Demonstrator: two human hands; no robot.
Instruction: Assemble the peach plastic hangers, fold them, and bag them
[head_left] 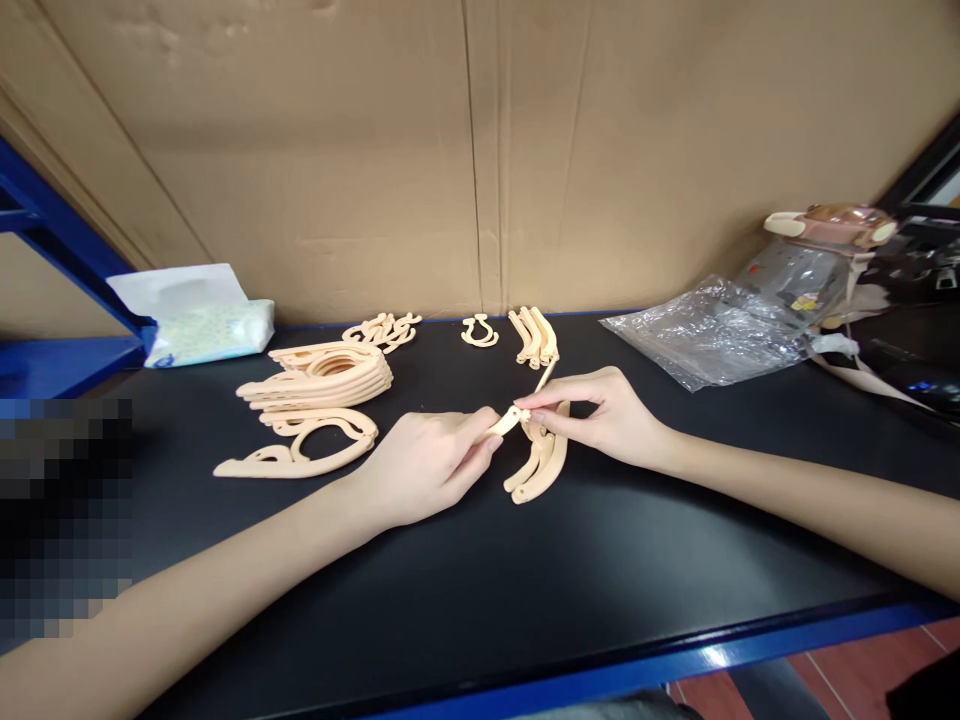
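Observation:
My left hand (424, 460) is closed in a pinch on a beige plastic hanger arm (510, 421), its end showing past my fingertips. Touching that end, my right hand (615, 415) pinches a small beige hanger piece (526, 415), partly hidden by the fingers. A thin beige strip (547, 372) sticks up behind the right fingers; whether it belongs to the held piece I cannot tell. Just below the right hand lie curved hanger arms (551, 475) on the table. Left of my left hand rests a folding hanger (330, 464), with a stack of similar hangers (345, 375) behind it.
Toward the back are a pile of hooks (382, 330), a hook piece (480, 338) and several curved arms (534, 335). A wipes pack (214, 330) stands back left. On the right are a clear plastic bag (690, 330) and a bottle (802, 265). Cardboard (337, 150) backs the black table (480, 620).

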